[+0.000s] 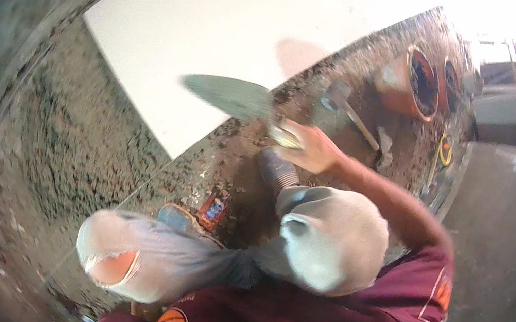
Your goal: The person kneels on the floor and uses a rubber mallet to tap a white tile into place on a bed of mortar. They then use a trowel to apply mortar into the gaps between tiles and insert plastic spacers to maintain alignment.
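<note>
Right hand [310, 151] is wrapped firmly around the yellowish handle of a grey, broad-bladed metal trowel [223, 93], fingers closed on the grip. Trowel blade points toward the person's left, blurred, and overlaps the near edge of a large, flat white panel [175, 43]; contact between the two cannot be determined. Just below the hand is a dark grey shoe [277, 170] on the brown, debris-strewn ground [242, 189]. Right of the hand lies a grey-headed hammer with a pale, straight handle [361, 129]. Beyond it, an orange-red round bucket [398, 89] with dark contents stands near a second reddish bucket [450, 86]. Nearer the person's left leg, a small red rectangular packet [213, 212] lies on the ground. Rough brown mortar-like material [96, 139] extends along the panel's left side.
</note>
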`<action>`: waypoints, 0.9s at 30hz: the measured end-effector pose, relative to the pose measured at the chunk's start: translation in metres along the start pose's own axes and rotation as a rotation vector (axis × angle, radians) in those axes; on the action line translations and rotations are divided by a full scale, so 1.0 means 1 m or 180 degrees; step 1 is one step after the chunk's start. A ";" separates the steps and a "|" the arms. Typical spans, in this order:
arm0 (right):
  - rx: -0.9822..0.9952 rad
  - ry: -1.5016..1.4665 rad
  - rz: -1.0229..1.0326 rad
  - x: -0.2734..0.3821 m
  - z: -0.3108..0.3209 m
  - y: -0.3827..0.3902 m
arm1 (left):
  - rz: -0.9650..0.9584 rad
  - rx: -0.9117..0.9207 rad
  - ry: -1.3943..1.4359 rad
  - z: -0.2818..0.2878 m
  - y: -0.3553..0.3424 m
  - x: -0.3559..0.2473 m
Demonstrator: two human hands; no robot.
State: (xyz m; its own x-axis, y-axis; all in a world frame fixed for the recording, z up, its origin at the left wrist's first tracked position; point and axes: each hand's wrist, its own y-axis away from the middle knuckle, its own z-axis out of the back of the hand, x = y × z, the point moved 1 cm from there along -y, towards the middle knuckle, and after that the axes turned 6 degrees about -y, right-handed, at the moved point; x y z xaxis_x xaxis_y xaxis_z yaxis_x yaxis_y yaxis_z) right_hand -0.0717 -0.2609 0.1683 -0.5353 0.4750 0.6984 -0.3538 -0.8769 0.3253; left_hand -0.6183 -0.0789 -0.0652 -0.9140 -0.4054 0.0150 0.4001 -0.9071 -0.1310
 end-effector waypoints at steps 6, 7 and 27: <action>-0.1921 -0.0821 -0.2292 -0.182 -0.047 0.216 | -0.0586 0.0180 -0.0258 0.014 -0.068 0.017; -0.2203 -0.0786 -0.2371 -0.199 -0.055 0.238 | -0.0695 0.0245 -0.0284 0.024 -0.088 0.019; -0.1283 0.0654 -0.1912 -0.343 0.076 0.126 | -0.4983 0.1491 0.0072 0.170 0.012 -0.603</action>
State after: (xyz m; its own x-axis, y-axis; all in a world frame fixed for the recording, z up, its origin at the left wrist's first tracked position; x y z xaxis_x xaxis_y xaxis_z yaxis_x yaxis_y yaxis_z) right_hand 0.1256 -0.5401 0.0186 -0.2798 0.9021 0.3285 -0.8624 -0.3865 0.3268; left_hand -0.0507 0.1352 0.0932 -0.4231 0.8885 -0.1780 -0.8849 -0.3628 0.2922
